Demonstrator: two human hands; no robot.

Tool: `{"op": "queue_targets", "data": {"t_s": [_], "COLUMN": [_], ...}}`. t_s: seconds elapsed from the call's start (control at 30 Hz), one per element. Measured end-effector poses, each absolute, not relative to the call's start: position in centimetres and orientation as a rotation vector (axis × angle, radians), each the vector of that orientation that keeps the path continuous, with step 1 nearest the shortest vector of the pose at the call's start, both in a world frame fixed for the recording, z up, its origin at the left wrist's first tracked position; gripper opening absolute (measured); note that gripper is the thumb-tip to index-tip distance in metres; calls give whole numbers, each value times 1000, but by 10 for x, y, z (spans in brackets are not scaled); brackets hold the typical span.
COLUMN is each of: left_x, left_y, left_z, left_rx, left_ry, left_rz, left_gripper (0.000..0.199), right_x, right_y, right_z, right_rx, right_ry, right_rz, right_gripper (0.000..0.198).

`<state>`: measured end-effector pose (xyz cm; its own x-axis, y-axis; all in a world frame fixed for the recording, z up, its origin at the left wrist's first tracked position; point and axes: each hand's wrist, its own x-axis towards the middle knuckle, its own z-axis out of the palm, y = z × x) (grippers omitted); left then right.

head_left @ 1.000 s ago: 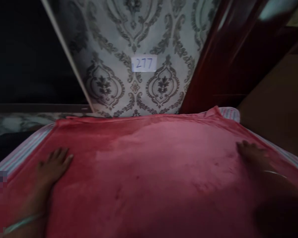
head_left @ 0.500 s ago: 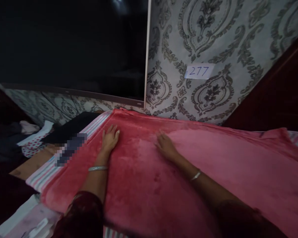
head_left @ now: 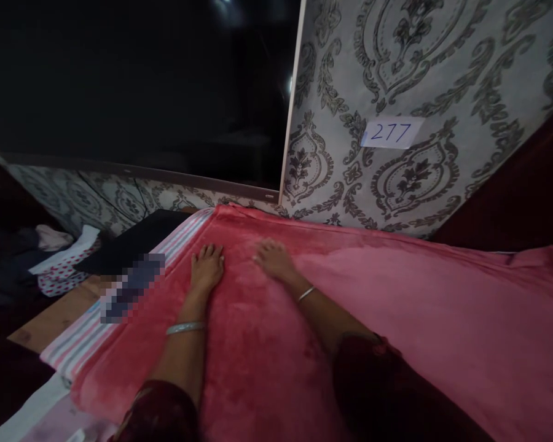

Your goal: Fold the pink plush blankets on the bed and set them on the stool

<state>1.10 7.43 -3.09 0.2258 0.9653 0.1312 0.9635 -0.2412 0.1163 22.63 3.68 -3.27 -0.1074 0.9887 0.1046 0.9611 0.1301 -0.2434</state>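
Note:
A large pink-red plush blanket (head_left: 396,307) lies spread over a striped cloth (head_left: 83,334), whose edge shows along the left. My left hand (head_left: 207,267) rests flat on the blanket near its left edge, fingers apart. To its right, my right hand (head_left: 276,261) lies palm down on the same blanket, its fingers stretched out and slightly blurred. Neither hand holds anything. Around both hands the pile shows darker and lighter patches.
Behind the blanket stands a patterned wall with a large dark television screen (head_left: 142,86) and a paper marked 277 (head_left: 391,132). At left are a black flat object (head_left: 133,236), a brown board (head_left: 55,313) and a dotted cloth (head_left: 64,273). A pixelated patch covers something on the striped edge.
My right hand has slid left across the blanket, closer to my left hand. My left hand stays nearly in place. The view has shifted slightly left.

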Motion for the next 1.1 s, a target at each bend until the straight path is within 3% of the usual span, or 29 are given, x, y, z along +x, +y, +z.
{"op": "queue_targets", "data": {"t_s": [0.17,0.37,0.5,0.67,0.8,0.93,1.1], "left_x": [12,15,19,24,25,25,25], "left_y": [74,68,63,58,61,67,73], "left_z": [-28,-17,-12,-17,-23,-27,-29], "left_rx": [2460,2394,2332,2450,2524,2527,2551], "left_ry": [1921,1882,1813,1682,1580,1580,1580], "left_rz": [309,600,746,728,707,624,548], "left_gripper": [53,47,49,46,47,47,47], "right_x": [390,512,451,267,170,178,290], "right_y": [-22,-143,-144,-96,-81,-90,-148], "right_z": [-44,-46,-42,-47,-44,-41,-55], "right_rx": [-2471,-2854,-2640,-1989,-1825,-1911,-2237], "right_ry": [-1737,-889,-1251,-2003,-2123,-2171,-1986], "right_rz": [-70,2,-48,142,253,224,-17], "right_gripper": [58,67,64,60,60,64,62]}}
